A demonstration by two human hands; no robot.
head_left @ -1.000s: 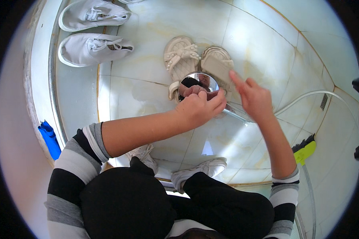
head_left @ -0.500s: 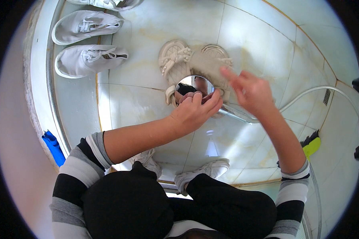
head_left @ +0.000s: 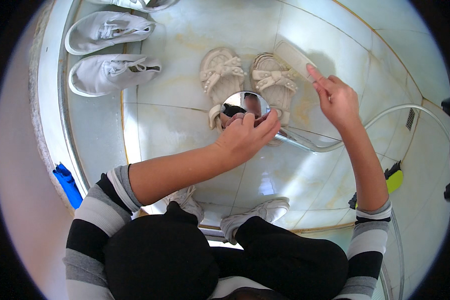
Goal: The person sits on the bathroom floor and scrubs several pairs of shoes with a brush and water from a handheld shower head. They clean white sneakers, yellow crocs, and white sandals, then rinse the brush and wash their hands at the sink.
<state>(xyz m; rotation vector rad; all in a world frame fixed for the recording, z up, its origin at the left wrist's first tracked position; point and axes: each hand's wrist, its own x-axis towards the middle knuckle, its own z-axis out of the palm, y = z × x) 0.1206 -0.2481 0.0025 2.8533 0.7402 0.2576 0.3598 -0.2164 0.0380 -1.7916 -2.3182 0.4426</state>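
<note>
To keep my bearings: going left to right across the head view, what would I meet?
Blue item, unworn white lace-up shoes, left beige sandal, right beige sandal, pale brush, right hand, green brush head, drain grate.

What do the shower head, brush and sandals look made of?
Shower head: mirror-bright chrome finish, showing clear reflections; metal or plated plastic. Brush: pale, probably plastic, judging by its smooth back. Sandals: matte beige, perhaps rubber or synthetic leather; the patterned surface looks moulded.

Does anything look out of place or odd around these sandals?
Nothing looks clearly broken. Yellow-brown patches on the floor tiles beside the right sandal look odd against the pale surface, though they could be stains or marbling; I can't tell.
</note>
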